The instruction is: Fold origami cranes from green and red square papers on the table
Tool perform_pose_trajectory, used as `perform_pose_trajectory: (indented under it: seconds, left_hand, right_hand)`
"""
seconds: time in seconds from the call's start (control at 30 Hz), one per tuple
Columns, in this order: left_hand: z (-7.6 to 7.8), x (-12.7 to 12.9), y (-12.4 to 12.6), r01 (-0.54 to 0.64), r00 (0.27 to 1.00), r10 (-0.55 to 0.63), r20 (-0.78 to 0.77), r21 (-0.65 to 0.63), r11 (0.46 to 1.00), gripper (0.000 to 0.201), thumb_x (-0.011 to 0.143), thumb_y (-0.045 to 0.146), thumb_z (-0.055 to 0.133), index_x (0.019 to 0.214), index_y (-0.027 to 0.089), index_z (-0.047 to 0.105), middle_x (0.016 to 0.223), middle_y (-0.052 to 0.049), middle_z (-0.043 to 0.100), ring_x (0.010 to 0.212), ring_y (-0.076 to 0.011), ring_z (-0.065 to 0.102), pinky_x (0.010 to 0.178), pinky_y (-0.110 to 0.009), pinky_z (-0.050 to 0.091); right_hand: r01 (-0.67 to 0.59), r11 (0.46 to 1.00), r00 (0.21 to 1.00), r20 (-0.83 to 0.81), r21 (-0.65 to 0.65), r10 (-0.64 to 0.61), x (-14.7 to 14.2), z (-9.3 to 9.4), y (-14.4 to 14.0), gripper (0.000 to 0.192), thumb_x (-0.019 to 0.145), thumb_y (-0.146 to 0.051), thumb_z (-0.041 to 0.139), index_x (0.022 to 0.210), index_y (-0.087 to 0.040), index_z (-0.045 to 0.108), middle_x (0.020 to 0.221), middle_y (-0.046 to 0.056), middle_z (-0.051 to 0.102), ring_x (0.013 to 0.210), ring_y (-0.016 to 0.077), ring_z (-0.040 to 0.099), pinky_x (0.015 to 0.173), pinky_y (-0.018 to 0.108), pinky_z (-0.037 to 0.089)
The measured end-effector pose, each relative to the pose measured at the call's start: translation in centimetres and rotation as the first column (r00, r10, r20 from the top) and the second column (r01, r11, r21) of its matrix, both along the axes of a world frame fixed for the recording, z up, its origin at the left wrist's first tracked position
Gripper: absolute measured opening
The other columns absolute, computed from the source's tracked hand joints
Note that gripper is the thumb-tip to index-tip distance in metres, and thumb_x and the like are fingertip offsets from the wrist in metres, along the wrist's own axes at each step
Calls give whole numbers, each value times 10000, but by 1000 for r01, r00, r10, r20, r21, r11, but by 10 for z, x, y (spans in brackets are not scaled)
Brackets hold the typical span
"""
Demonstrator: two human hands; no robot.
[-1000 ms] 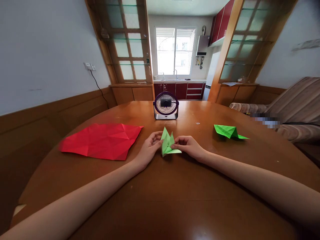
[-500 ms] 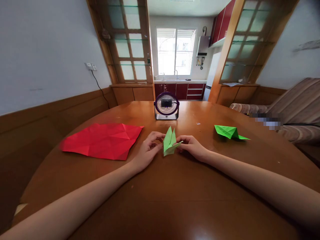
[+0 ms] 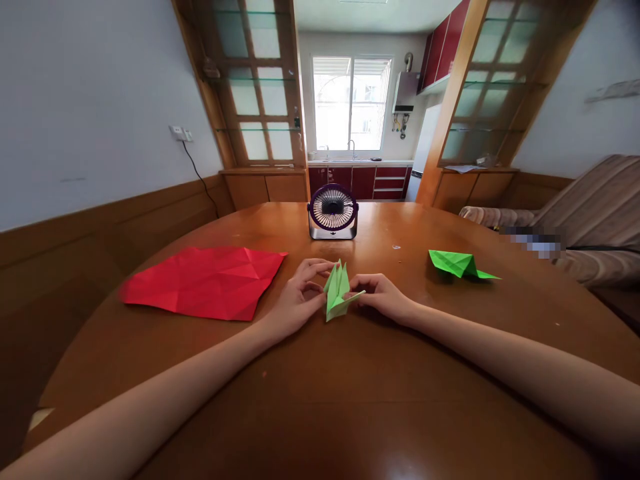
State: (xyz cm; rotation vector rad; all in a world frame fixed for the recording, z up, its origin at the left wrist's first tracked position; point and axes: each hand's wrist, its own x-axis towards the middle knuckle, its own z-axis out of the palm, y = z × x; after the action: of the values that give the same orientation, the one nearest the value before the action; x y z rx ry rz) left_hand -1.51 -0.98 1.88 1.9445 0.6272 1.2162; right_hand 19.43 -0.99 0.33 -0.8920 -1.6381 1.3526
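A light green folded paper piece (image 3: 337,293) stands nearly upright between my two hands over the round wooden table (image 3: 350,387). My left hand (image 3: 299,297) pinches its left side with thumb and fingers. Its right flap is pinched by the fingertips of my right hand (image 3: 383,295). Both forearms stretch over the table toward the middle.
A creased red paper sheet (image 3: 205,280) lies flat to the left. A second, darker green folded paper (image 3: 459,264) lies to the right. A small desk fan (image 3: 333,212) stands behind my hands. A striped sofa (image 3: 585,213) is at the right; a kitchen lies beyond.
The light green paper has been folded narrower and turned more upright. Both hands have moved slightly closer together and a little nearer to me.
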Motion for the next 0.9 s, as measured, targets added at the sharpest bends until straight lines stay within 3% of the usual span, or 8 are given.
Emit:
perform_pose_trajectory:
  seconds: [0.07,0.2,0.4,0.57,0.8,0.9]
  left_hand:
    - [4,1,-1,50,999,-50,11,-69,996,357,785,241,683,1139,272,650,1293,-77,479,1067,-210,553,822,-306,504]
    - [10,5,-5,133,988,-107,114,-259,957,213,758,246,702,970,230,685,1364,-65,416,897,-168,603,773,-325,522]
    - [14,10,-7,207,964,-128,234,-355,912,106,744,238,689,830,188,652,1302,-54,444,1007,-218,583,819,-349,526]
    - [14,10,-3,192,965,-118,234,-324,927,123,759,272,685,853,195,669,1275,-61,484,1086,-250,557,897,-382,491]
    - [11,11,0,141,975,-96,203,-223,965,161,823,350,653,830,192,681,1237,-73,492,1168,-255,491,954,-379,439]
    - [11,10,-2,62,990,-42,133,-144,988,160,849,356,633,849,204,682,1246,-69,487,1179,-247,483,987,-379,409]
  right_hand:
    - [-11,1000,1000,12,27,10,0,1,-1,226,697,-336,753,727,-160,615,645,-36,582,575,96,491,577,242,366]
    - [-38,997,999,37,65,35,-1,3,-2,248,708,-361,750,730,-155,615,676,-26,579,609,103,488,594,246,359]
    - [-44,995,999,8,93,43,-2,5,0,239,722,-346,740,801,-164,605,703,-25,574,621,106,495,602,246,378]
    - [-48,990,989,-135,132,65,-5,7,-1,289,726,-301,740,957,-205,596,943,19,626,783,135,569,702,268,454]
    - [-61,995,981,-178,82,75,-12,16,-8,277,710,-332,766,896,-199,610,839,-3,634,752,130,581,705,268,460]
    - [-59,996,982,-178,70,70,-12,16,-7,287,700,-347,779,858,-193,595,800,-10,626,709,123,570,682,267,453]
